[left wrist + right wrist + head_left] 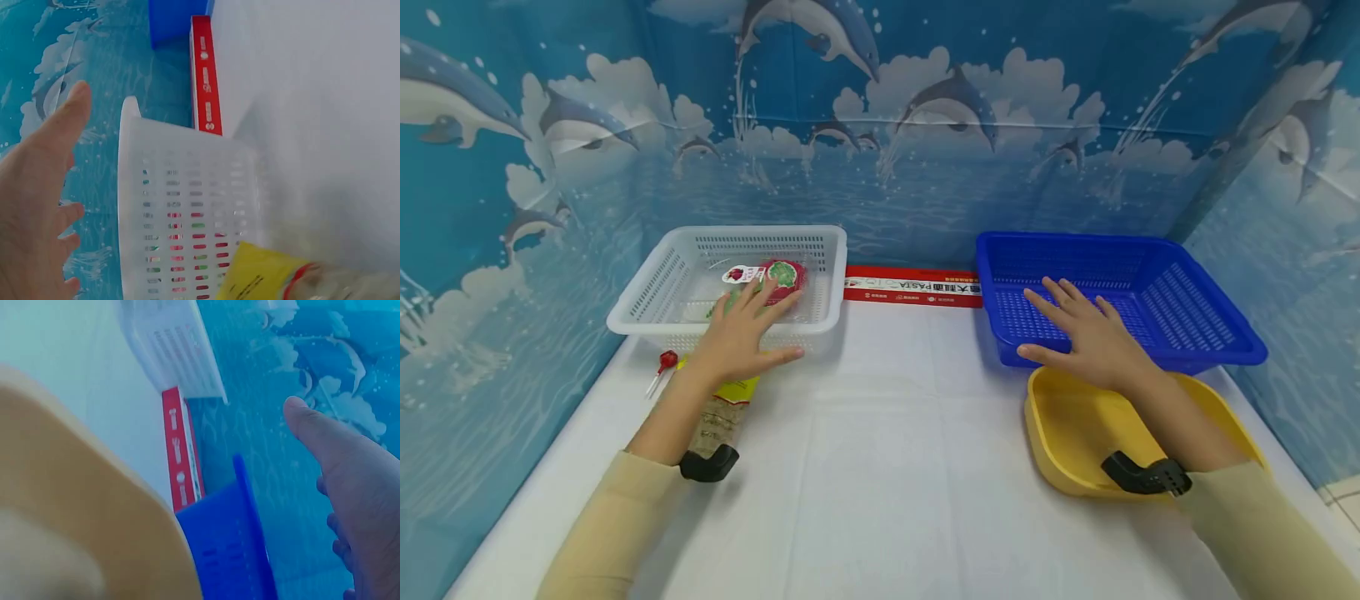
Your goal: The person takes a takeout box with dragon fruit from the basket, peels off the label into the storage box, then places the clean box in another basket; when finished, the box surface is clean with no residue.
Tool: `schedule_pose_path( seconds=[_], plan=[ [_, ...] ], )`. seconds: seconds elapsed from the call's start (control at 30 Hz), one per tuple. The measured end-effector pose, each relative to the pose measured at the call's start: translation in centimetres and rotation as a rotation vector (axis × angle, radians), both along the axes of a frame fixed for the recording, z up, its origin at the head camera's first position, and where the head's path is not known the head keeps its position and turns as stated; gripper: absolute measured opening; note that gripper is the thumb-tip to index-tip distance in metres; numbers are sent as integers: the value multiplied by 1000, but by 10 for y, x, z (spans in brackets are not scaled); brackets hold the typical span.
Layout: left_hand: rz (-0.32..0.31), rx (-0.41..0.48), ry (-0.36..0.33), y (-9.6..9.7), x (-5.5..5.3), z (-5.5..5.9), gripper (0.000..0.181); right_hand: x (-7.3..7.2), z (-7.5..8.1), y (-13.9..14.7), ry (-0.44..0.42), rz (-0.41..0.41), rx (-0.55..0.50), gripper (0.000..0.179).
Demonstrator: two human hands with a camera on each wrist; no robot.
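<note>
My left hand [741,333], fingers spread, is held over the front of a white basket [651,329]. Inside that basket lies a clear plastic pack [786,279] with red and green contents and a label. Under my left forearm a yellow-topped bag of brown dry food [718,421] lies on the table, partly hidden. A red lollipop [666,361] is beside it. My right hand [1090,337] hovers with spread fingers over the front of a blue basket [1187,312]. Below my right forearm stands a yellow bin [1052,450]. Both hands hold nothing.
A long red pasta box [913,287] lies at the back between the two baskets, also seen in the left wrist view. White cloth covers the table [887,467]. A blue dolphin-print curtain [917,192] closes off the back and both sides.
</note>
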State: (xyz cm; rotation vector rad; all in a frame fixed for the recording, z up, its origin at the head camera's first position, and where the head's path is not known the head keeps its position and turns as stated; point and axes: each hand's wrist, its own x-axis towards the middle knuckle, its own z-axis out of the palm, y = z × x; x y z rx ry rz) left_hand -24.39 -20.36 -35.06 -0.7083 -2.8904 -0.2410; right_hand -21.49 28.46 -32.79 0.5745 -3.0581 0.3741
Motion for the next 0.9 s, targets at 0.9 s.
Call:
schedule_pose_path(
  seconds=[0.9],
  plan=[
    [308,1035,223,40,50,-64,40,44,-12,-86,139,173,-223,73]
  ],
)
